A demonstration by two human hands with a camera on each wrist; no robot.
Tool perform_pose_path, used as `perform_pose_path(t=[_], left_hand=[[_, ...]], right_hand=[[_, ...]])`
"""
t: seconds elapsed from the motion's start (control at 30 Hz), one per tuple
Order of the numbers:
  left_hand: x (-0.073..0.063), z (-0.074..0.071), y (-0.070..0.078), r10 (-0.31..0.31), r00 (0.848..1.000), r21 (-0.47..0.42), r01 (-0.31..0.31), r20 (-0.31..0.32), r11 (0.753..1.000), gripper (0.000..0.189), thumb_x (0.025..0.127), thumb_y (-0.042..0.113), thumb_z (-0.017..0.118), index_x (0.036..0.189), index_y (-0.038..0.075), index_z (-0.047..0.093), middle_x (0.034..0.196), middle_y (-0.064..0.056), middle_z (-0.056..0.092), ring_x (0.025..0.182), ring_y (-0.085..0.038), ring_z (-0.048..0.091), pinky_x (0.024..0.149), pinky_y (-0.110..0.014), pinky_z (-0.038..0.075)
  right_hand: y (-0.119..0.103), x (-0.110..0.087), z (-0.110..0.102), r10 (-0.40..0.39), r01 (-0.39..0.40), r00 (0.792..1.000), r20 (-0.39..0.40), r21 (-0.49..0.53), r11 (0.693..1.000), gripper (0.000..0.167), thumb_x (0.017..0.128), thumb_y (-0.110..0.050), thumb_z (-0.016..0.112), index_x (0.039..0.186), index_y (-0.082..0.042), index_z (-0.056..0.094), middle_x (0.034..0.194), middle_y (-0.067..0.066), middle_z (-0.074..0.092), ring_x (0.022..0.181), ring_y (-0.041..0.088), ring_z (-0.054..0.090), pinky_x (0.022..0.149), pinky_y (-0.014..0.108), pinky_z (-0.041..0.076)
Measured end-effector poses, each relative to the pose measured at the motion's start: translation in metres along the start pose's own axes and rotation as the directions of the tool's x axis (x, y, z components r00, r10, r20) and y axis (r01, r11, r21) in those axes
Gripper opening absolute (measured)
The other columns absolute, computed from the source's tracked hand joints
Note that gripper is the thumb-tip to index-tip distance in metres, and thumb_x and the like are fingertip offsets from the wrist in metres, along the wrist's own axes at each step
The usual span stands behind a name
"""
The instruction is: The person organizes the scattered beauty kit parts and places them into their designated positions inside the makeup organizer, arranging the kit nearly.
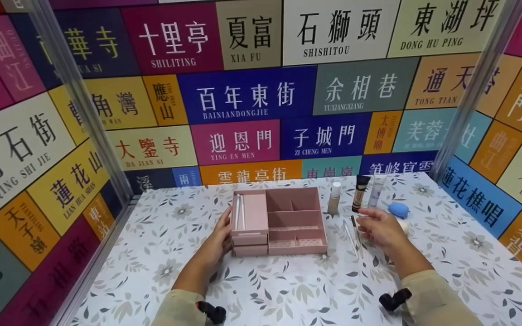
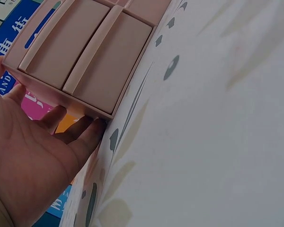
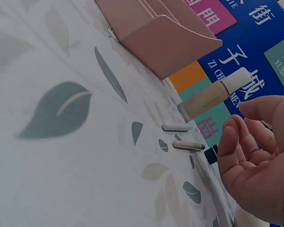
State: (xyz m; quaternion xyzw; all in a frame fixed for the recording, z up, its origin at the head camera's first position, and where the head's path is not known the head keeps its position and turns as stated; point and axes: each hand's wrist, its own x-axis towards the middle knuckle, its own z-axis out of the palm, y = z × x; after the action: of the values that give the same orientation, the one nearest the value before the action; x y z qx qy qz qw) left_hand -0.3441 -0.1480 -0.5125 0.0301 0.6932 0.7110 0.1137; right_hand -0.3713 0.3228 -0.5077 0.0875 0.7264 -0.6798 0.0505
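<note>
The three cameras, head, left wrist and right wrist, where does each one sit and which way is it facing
Head: worn on the head, looks forward and down at the pink organizer on the floral table; both forearms, left hand and right hand show.
Left wrist: low at the table, faces the organizer's drawer fronts; left palm touches its side.
Right wrist: low, faces the foundation bottle; curled right fingers show.
Shared: the organizer appears in all three.

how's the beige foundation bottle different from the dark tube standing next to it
The foundation bottle is pale beige with a white cap on top; the dark tube is tan with a black end uppermost. The bottle looks shorter, the tube taller and tapering. Both stand upright on the floral tablecloth, right of the pink organizer.
</note>
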Motion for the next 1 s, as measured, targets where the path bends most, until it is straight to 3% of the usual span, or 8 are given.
perform_pose_path(t=[0.17, 0.5, 0.67, 1.0], left_hand=[[0.001, -0.002, -0.001, 0.000, 1.000, -0.004, 0.000, 0.003, 1.000, 0.059, 0.109, 0.049, 0.046, 0.163, 0.060, 0.024, 0.182, 0.004, 0.011, 0.165, -0.032, 0.028, 0.134, -0.057, 0.024], [0.000, -0.002, -0.001, 0.006, 1.000, -0.004, -0.006, 0.005, 1.000, 0.061, 0.110, 0.049, 0.047, 0.165, 0.057, 0.023, 0.182, 0.003, 0.013, 0.164, -0.031, 0.032, 0.134, -0.055, 0.026], [0.001, -0.001, -0.002, 0.013, 1.000, -0.003, -0.013, 0.003, 1.000, 0.063, 0.110, 0.047, 0.047, 0.168, 0.051, 0.021, 0.182, -0.002, 0.012, 0.164, -0.035, 0.030, 0.133, -0.056, 0.027], [0.003, 0.000, -0.002, -0.008, 1.000, -0.009, 0.008, -0.005, 1.000, 0.063, 0.109, 0.049, 0.049, 0.166, 0.055, 0.023, 0.182, 0.000, 0.013, 0.164, -0.035, 0.031, 0.133, -0.056, 0.027]], right_hand=[[0.007, 0.003, -0.003, 0.008, -0.007, 1.000, 0.005, -0.054, 0.998, 0.063, 0.104, -0.017, 0.069, 0.160, -0.003, 0.044, 0.103, -0.007, 0.071, 0.088, 0.012, 0.069, 0.075, 0.027, 0.061], [0.017, 0.006, -0.005, -0.018, 0.019, 1.000, 0.004, -0.227, 0.974, 0.065, 0.099, -0.014, 0.075, 0.156, 0.002, 0.047, 0.094, -0.004, 0.072, 0.079, 0.012, 0.068, 0.070, 0.027, 0.060], [0.018, 0.005, -0.005, -0.041, 0.047, 0.999, 0.025, -0.285, 0.957, 0.064, 0.096, -0.008, 0.075, 0.153, 0.008, 0.049, 0.099, 0.001, 0.076, 0.080, 0.011, 0.070, 0.070, 0.027, 0.060], [0.014, 0.000, 0.001, -0.077, 0.067, 0.997, 0.000, -0.481, 0.874, 0.067, 0.082, -0.007, 0.089, 0.140, 0.007, 0.060, 0.109, 0.012, 0.072, 0.085, 0.012, 0.067, 0.073, 0.024, 0.057]])
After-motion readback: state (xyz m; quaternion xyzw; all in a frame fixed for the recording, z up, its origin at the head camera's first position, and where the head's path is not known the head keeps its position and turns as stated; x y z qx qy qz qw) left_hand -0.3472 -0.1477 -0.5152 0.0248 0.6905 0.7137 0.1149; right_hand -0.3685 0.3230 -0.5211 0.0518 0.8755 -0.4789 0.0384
